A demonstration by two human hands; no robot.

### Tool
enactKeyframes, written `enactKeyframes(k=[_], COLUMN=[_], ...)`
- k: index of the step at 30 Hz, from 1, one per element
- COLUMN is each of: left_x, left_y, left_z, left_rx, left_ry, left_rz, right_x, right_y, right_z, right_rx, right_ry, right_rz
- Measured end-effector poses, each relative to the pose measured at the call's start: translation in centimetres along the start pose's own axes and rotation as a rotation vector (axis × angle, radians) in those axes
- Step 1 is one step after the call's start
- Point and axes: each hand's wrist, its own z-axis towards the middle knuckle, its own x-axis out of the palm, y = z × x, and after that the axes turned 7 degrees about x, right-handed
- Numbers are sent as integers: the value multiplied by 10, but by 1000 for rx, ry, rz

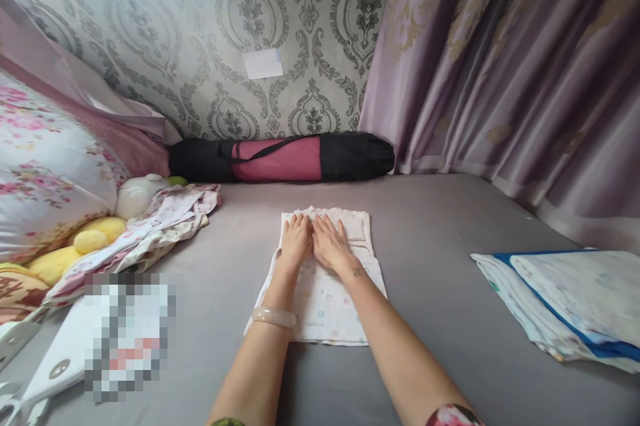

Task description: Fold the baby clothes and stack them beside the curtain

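White printed cloth [327,313] lies flat at frame centre on a grey sheet [430,306]; left hand [297,241] and right hand [330,245] rest on its top, fingers extended, gripping nothing; folding looks partly done, lower part left spread out

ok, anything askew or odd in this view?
Mostly the pixelated patch at lower left: it blocks out part of the scene. The white card on the wall also looks slightly tilted. No spill or damage visible; the patterned cloth lies under the left hand and right hand.
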Motion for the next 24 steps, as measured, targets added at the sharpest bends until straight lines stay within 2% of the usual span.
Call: enactKeyframes(k=[5, 13, 15, 19, 24], left_x=[4, 3, 2, 0, 5], left_y=[2, 0, -2, -6, -7], left_z=[-2, -1, -1, 2, 4], left_rx=[-25, -115, -91, 51, 49], left_ry=[33, 39, 22, -42, 64], left_rz=[16, 42, 55, 89, 39], right_x=[7, 11, 9, 4, 5], right_y=[-2, -4, -4, -8, -13], right_z=[-1, 0, 0, 4, 6], right_rx=[18, 224, 211, 129, 146], right_ry=[-11, -124, -123, -150, -71], right_rz=[-44, -111, -108, -116, -124])
